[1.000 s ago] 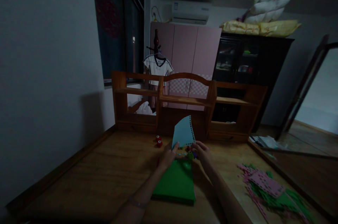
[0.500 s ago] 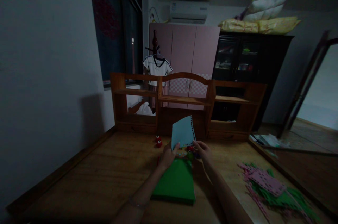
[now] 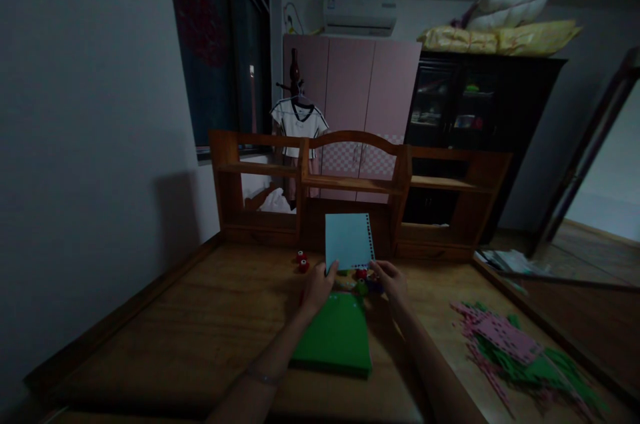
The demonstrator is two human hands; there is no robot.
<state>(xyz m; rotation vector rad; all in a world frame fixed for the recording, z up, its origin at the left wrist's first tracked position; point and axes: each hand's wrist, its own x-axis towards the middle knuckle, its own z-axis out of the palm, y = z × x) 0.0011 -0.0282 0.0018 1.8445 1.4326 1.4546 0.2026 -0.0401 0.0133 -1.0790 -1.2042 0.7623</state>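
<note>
- We count two small red punches (image 3: 301, 261) on the wooden surface (image 3: 210, 317), side by side, just left of and beyond our left-hand fingers.
- Our left hand (image 3: 318, 287) has its fingers together on the lower left corner of one pale blue sheet (image 3: 349, 240).
- That sheet stands upright above the fingers of both hands, with a single row of punched holes down its right edge.
- Below and nearer to us than both sets of fingers lies one green stack of paper (image 3: 336, 334), flat on the surface.
- Between the two hands, just under the sheet, sits a small cluster of coloured punches (image 3: 361, 280); it is too dark to count them.
- Our right hand (image 3: 391, 279) has its fingers pinched at the sheet's lower right corner, by the holes.
- Well right of the right-hand fingers lies one loose heap of pink and green scraps (image 3: 510, 351).
- Beyond all the fingers stands one wooden shelf unit (image 3: 357, 187).
</note>
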